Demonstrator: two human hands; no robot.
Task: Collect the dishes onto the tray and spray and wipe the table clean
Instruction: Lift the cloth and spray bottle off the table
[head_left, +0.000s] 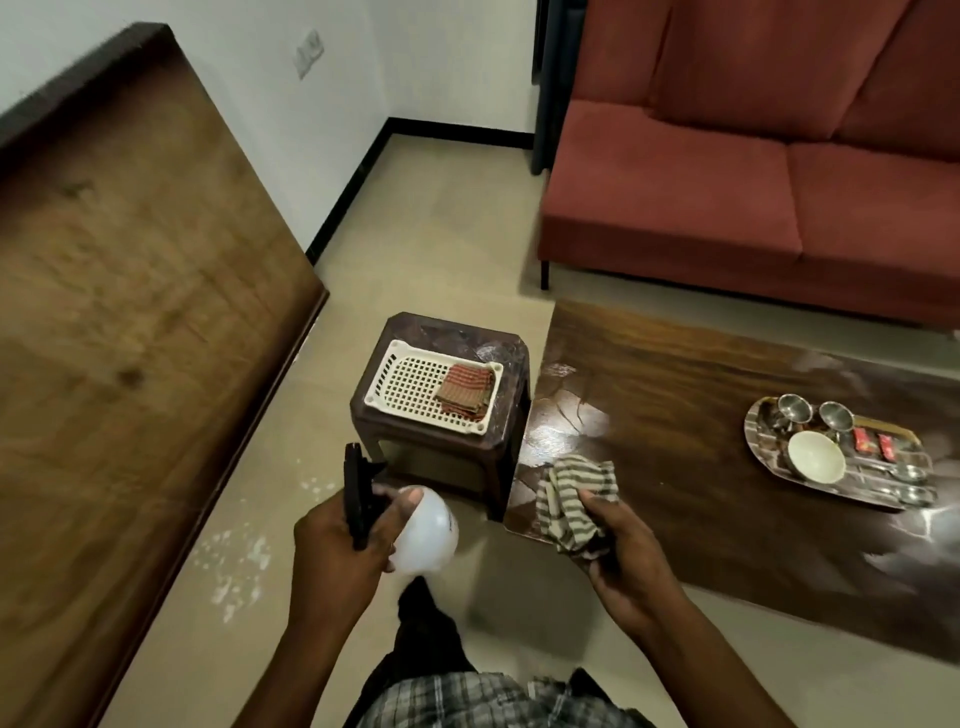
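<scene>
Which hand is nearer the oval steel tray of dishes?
Right. Right hand, gripping a striped cloth, is at the table corner left of the oval steel tray; the left hand, holding a white spray bottle, is farther left.

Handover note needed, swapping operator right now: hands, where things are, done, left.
Left hand: grips the spray bottle, off the table over the floor.
Right hand: grips the striped cloth at the table corner by the stool.
Tray on the table holds the steel cups, white bowl, spoons and red sachets.
Done: dishes are collected. The tabletop shines in patches, likely sprayed.
Left: wipe the table. How much is already wiped is unclear.
</scene>
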